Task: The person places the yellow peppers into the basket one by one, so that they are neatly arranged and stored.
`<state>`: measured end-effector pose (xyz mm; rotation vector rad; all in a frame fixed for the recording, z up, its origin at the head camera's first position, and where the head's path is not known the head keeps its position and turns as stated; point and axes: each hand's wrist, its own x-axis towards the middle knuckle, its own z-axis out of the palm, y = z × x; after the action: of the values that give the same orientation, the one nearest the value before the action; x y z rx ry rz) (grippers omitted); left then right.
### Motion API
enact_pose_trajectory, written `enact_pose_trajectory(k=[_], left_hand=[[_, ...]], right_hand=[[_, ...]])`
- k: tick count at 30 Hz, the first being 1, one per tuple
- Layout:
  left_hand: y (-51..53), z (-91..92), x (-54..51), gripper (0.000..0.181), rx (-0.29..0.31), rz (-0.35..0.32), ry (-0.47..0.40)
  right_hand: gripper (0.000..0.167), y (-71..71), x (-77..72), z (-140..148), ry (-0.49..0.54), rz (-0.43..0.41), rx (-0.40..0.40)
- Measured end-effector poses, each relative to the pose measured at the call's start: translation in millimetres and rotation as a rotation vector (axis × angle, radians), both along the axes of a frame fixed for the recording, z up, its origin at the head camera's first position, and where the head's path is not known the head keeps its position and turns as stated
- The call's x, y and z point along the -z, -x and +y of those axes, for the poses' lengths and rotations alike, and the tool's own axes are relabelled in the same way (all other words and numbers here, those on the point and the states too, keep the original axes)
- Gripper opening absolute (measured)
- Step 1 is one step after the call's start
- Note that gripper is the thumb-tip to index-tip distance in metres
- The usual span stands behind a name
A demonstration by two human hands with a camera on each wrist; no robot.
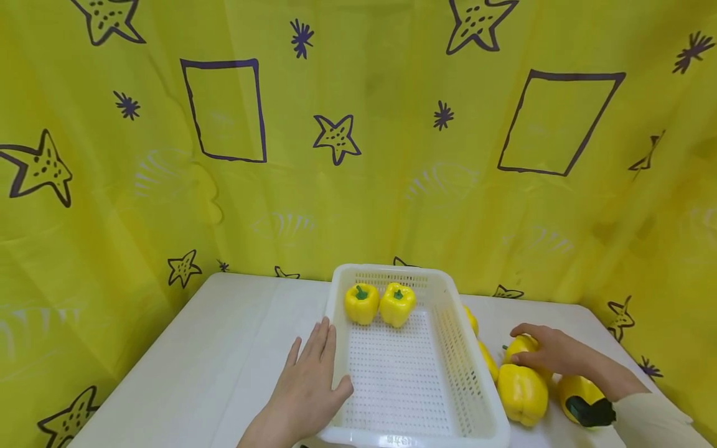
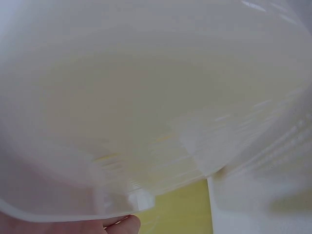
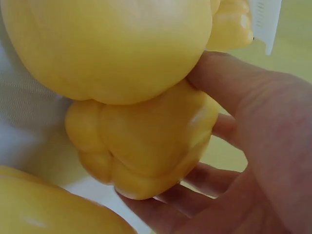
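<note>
Two yellow bell peppers (image 1: pixel 361 304) with green stems stand side by side at the far end of a white plastic basket (image 1: pixel 343 429). My left hand (image 1: pixel 308 386) rests along the basket's left rim, its fingers straight. In the left wrist view the basket's pale wall (image 2: pixel 146 97) fills most of the picture. To the right of the basket, my right hand (image 1: pixel 554 351) grips a yellow bell pepper (image 3: pixel 151 141), thumb on one side and fingers round the other. Another yellow bell pepper (image 1: pixel 523 393) lies right against it, nearer to me.
More yellow bell peppers (image 1: pixel 579 392) lie on the white table (image 1: pixel 235 348), one under my right forearm and others along the basket's right wall. A yellow curtain (image 1: pixel 381 205) with stars and fish hangs behind the table and at its sides.
</note>
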<state>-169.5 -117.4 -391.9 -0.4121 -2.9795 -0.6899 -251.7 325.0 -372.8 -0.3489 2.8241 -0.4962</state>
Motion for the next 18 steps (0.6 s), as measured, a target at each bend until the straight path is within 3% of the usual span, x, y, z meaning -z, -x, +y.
enact_pose_trajectory(k=[5,13,18], left_hand=[[0.1,0.6,-0.3,0.08,-0.001,0.003,-0.001],[-0.2,-0.5,-0.9,0.08,0.0,-0.004,0.001],[0.5,-0.1,-0.7,0.08,0.002,-0.011,-0.009]], right_hand=[[0.061,4.1,2.6,1.1,0.019,0.04,0.009],[0.06,10.3,4.2,-3.5,0.024,0.018,0.036],[0.056,11.3,6.3,-6.7,0.019,0.069,0.034]])
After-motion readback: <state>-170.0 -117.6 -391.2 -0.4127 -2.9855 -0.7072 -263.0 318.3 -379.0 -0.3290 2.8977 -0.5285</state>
